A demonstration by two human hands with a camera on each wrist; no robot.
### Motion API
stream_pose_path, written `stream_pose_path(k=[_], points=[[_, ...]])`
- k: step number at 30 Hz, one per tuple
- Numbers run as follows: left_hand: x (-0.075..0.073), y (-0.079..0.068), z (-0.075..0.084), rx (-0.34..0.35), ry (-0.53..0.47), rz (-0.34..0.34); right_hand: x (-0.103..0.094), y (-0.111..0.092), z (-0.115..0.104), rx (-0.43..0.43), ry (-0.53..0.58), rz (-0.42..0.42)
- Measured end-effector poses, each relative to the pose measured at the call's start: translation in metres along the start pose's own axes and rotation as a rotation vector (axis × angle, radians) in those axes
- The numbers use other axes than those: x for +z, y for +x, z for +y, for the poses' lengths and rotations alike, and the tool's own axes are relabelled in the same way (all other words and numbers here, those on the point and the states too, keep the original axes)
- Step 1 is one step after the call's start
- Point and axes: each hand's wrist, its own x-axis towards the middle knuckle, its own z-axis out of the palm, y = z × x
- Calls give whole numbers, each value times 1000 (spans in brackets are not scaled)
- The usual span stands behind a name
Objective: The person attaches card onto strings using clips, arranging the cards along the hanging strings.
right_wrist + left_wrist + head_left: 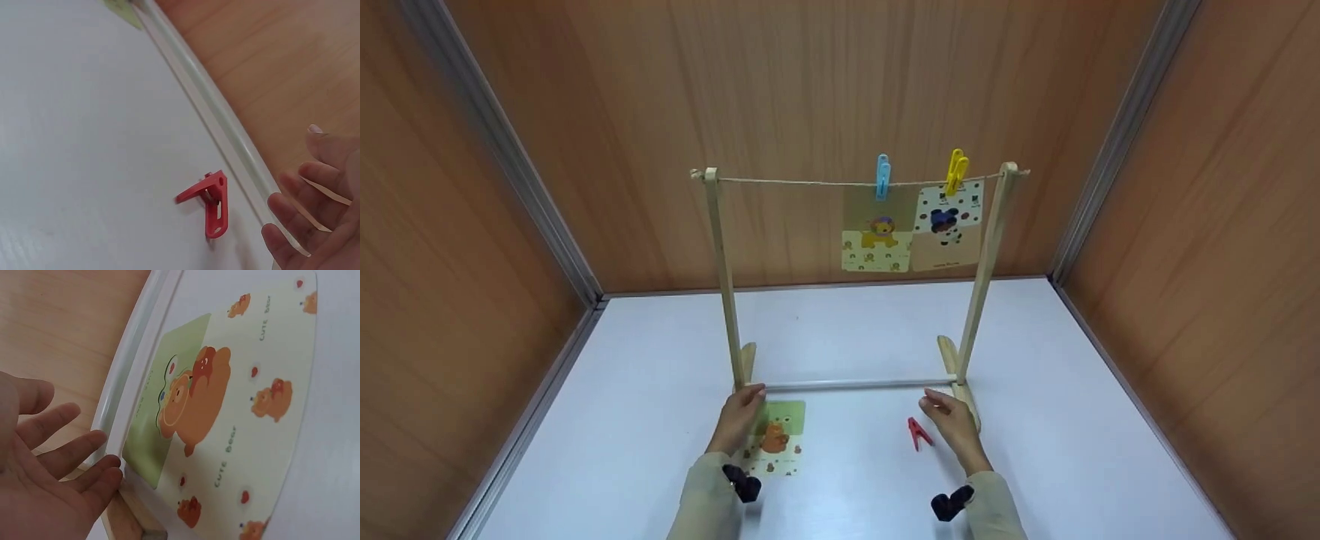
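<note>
The bear card (774,437) lies flat, picture up, nearer the left edge of the white surface (847,330); the red clip (211,216) rests toward the right edge. The left hand (739,420) is at the card's left side, fingers loosely spread, holding nothing; whether it touches the rod (855,385) I cannot tell. The right hand (952,427), beside the clip, is relaxed and empty. Beyond, the rod likely braces the posts (725,285), which hold the cord (802,182) stretched. The blue clip (883,178) and yellow clip (956,172) pinch the lion card (876,240) and spotted card (947,229) by their tops, so both hang.
</note>
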Motion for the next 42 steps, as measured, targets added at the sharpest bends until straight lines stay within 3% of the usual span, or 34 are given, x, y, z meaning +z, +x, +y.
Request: stream_pose_path(k=[6, 13, 18, 22, 29, 42], points=[[1, 2, 0, -20, 61, -23, 2, -3, 8, 9, -18, -11], [6, 3, 0, 72, 164, -48, 6, -4, 17, 58, -33, -26], [10, 4, -2, 74, 207, -52, 9, -5, 21, 95, 7, -76], [14, 3, -5, 91, 240, -50, 10, -8, 23, 59, -80, -111], [22, 2, -10, 152, 390, -18, 15, -13, 27, -3, -234, -129], [30, -1, -7, 116, 374, 11, 12, -11, 26, -16, -271, -140]])
